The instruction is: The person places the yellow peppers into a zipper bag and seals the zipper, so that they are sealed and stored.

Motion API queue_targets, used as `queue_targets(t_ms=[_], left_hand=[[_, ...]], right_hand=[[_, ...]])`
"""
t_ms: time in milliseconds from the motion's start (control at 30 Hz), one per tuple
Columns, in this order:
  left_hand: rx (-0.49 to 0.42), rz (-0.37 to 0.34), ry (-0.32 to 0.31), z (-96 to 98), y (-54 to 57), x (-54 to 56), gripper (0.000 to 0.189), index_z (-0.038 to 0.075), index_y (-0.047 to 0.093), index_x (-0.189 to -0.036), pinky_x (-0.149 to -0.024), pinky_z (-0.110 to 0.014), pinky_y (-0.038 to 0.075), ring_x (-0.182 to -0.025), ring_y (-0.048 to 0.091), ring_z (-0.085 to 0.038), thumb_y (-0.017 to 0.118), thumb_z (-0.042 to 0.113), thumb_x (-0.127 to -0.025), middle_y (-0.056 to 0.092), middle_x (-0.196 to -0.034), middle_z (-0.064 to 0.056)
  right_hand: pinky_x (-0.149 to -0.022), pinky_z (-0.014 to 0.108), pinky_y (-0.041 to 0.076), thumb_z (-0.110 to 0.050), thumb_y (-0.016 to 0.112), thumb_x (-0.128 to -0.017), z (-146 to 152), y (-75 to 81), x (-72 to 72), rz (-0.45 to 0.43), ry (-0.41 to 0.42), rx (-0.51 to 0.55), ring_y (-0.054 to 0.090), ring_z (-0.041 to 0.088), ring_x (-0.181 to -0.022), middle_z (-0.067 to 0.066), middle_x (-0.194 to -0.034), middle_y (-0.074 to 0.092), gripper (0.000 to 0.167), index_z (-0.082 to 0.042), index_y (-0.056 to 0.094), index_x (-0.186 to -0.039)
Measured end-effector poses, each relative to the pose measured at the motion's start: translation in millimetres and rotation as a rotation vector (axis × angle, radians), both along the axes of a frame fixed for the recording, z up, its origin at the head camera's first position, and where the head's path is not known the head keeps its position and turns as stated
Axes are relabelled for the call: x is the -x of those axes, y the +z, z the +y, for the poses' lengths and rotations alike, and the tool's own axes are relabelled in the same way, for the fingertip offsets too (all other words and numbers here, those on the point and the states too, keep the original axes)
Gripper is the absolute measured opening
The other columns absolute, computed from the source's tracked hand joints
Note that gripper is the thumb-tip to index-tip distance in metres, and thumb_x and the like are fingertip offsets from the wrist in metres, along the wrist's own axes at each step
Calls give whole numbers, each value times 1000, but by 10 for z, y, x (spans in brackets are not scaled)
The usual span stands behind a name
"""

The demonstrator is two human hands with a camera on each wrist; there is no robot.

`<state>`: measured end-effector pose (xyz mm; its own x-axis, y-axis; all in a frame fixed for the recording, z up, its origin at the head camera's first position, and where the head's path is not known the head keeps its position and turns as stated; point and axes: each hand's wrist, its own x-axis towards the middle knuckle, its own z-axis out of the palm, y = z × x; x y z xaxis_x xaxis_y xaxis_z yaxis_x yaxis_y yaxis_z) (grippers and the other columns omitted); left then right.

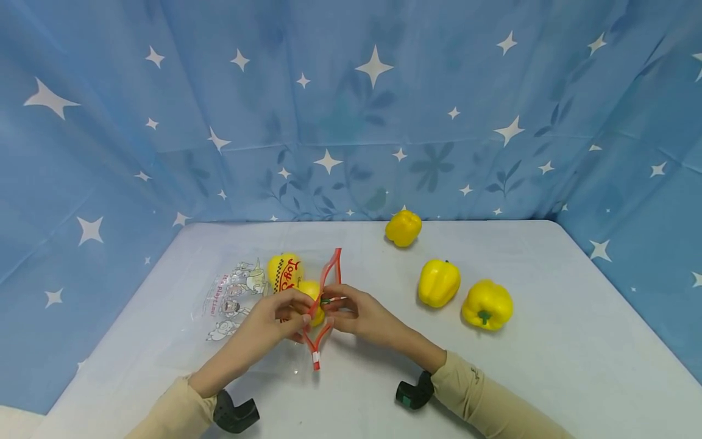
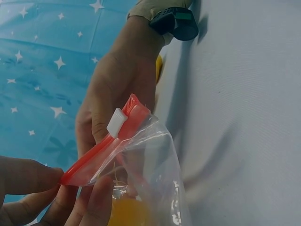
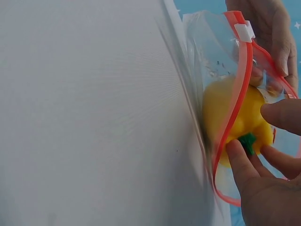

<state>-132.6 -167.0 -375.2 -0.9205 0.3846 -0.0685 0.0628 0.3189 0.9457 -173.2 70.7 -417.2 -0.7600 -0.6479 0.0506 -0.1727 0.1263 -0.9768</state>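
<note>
- The left hand (image 1: 269,322) is pinching the red zip (image 3: 247,61) of the clear bag (image 1: 231,305), which is lying on the table (image 1: 548,372) with its mouth parting toward the right.
- The right hand (image 1: 366,314) is working close beside it, thumb and fingers holding a yellow pepper (image 3: 254,109) round its green stem end.
- That pepper is sitting at the bag's mouth, mostly inside, so its bagging is looking nearly done.
- A deeper pepper (image 1: 273,269) is resting in the bag under the printed lettering, apparently finished with.
- A far pepper (image 1: 403,229), a middle pepper (image 1: 439,284) and a near pepper (image 1: 487,305) are lying loose; bagging these is seemingly what is left.
- The white slider (image 3: 244,32) is sitting near one zip end; closing is looking not yet done.
</note>
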Motion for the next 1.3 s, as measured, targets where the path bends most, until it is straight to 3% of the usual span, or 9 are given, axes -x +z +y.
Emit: queue_targets(t_ms=[233,500,800,1067,1300], left_hand=[[1,5,3,5,4,-7,26,1,65,-123,-74,-32,66,-95,71,-35,69,10,-100,69,-109,-24],[-7,11,0,7,-1,-16,27,-2,64,-124,-74,-33,66,-93,71,-33,69,8,-99,68,-107,-22],[-23,11,-14,7,11,-23,27,-1,64,-125,-76,-33,66,-96,71,-35,68,8,-100,68,-110,-25],[-22,10,-20,4,16,-20,25,0,64,-124,-76,-33,66,-96,71,-36,68,8,-100,67,-110,-26],[-3,9,-10,7,22,-16,24,2,65,-123,-75,-32,66,-93,71,-28,68,8,-100,68,-109,-25]], right_hand=[[-111,28,53,-5,66,-100,-16,-23,6,-18,63,14,54,38,-141,17,-161,44,61,-4,42,-156],[-118,41,49,-4,64,-102,-14,-18,-15,8,117,-2,52,39,-144,18,-160,45,58,-4,41,-155],[-120,37,47,-8,67,-101,-12,5,-30,81,93,-82,55,30,-142,9,-154,54,55,-10,49,-152],[-120,38,47,-6,65,-101,13,36,-31,102,70,-111,53,28,-143,9,-154,55,52,-7,50,-151],[-119,44,48,-6,64,-102,60,106,4,145,46,-141,53,28,-142,6,-155,55,51,-8,51,-151]])
